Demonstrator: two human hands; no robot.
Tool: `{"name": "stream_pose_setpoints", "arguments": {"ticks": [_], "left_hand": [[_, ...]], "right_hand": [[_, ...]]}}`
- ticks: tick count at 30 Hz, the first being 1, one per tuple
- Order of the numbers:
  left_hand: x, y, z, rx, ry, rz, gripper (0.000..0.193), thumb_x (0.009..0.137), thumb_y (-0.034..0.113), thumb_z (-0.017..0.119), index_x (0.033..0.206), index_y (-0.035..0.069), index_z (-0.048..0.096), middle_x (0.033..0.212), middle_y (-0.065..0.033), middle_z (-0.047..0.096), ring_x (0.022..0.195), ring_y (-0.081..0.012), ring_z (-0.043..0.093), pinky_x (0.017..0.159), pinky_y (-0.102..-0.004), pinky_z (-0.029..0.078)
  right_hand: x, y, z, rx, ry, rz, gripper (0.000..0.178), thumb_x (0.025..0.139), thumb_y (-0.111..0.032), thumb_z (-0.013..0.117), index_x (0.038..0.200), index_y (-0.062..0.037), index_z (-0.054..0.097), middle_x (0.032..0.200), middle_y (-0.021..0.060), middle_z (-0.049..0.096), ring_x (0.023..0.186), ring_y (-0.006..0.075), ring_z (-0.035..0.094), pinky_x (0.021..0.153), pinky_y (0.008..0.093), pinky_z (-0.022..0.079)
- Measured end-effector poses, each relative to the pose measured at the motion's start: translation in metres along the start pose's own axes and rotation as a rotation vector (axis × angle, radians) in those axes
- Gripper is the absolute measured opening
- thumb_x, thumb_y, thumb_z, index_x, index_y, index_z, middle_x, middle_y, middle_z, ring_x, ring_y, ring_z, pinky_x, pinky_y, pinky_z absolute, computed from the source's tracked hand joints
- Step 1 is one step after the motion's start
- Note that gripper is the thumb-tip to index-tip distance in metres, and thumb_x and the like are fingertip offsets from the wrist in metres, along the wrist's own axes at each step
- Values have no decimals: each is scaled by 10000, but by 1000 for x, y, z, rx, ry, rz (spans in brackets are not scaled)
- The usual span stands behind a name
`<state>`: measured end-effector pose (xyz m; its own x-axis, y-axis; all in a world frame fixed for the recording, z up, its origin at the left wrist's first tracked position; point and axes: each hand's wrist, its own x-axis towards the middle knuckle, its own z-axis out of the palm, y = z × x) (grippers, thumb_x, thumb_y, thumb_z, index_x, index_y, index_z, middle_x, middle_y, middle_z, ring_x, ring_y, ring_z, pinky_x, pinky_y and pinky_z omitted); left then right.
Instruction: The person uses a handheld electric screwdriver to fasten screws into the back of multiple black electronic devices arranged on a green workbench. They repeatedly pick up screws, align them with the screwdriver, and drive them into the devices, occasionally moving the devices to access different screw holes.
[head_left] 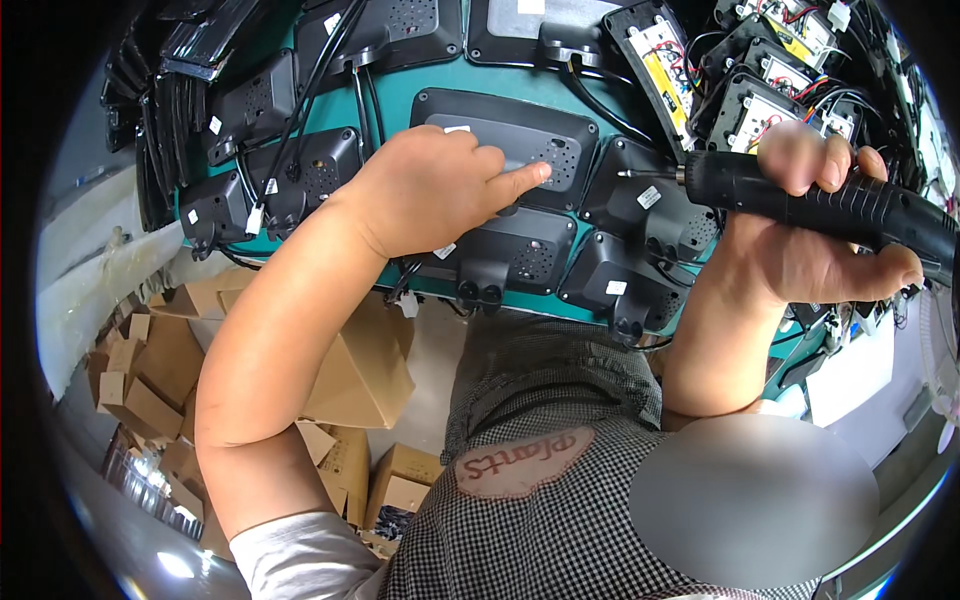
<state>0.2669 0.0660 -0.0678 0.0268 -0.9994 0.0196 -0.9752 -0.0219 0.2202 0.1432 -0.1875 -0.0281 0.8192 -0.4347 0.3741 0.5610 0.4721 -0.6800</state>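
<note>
My right hand (800, 265) is wrapped round a black electric screwdriver (730, 188), held level over the right side of the table with its thin metal bit (648, 174) pointing left. My left hand (425, 190) lies over a black plastic device housing (570, 135), back side up, with speaker holes and a white label. One digit stretches right to the holes, and the other fingers are curled; what they hold, if anything, is hidden. Between the hands, more black housings lie close by, one (640, 190) near the bit and another (535, 245) just below my left hand.
More housings with black cables (325, 165) cover the green mat (455, 78). Opened units with circuit boards and coloured wires (660, 75) pile up at the far right. Black parts (160, 130) are stacked at the far left. Cardboard boxes (365, 365) stand below the table's near edge.
</note>
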Motion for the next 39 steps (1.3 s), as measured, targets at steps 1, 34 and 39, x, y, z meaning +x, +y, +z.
{"name": "stream_pose_setpoints", "arguments": {"ticks": [1, 34, 39], "left_hand": [[0, 0, 0, -9, -7, -12, 493, 670, 214, 682, 1156, 238, 600, 641, 19, 442, 585, -148, 503, 508, -275, 420], [-8, 5, 5, -152, 109, -124, 506, 622, 192, 713, 1119, 219, 623, 661, -3, 447, 601, -181, 510, 510, -294, 424], [-10, 7, 0, -287, 169, -204, 525, 635, 277, 735, 1134, 168, 613, 683, -42, 474, 639, -199, 520, 527, -295, 423]], "right_hand": [[0, 3, 1, 0, 18, -16, 838, 713, -792, 439, 1161, -92, 548, 872, 103, 606, 705, 229, 599, 655, 371, 486], [-14, 75, 21, -425, 101, -169, 642, 698, -541, 693, 1041, -32, 506, 774, 105, 581, 675, 214, 575, 626, 328, 497], [-1, 52, 9, -182, 507, -58, 581, 764, -628, 563, 996, -97, 522, 677, 76, 568, 574, 204, 551, 557, 332, 476]]}}
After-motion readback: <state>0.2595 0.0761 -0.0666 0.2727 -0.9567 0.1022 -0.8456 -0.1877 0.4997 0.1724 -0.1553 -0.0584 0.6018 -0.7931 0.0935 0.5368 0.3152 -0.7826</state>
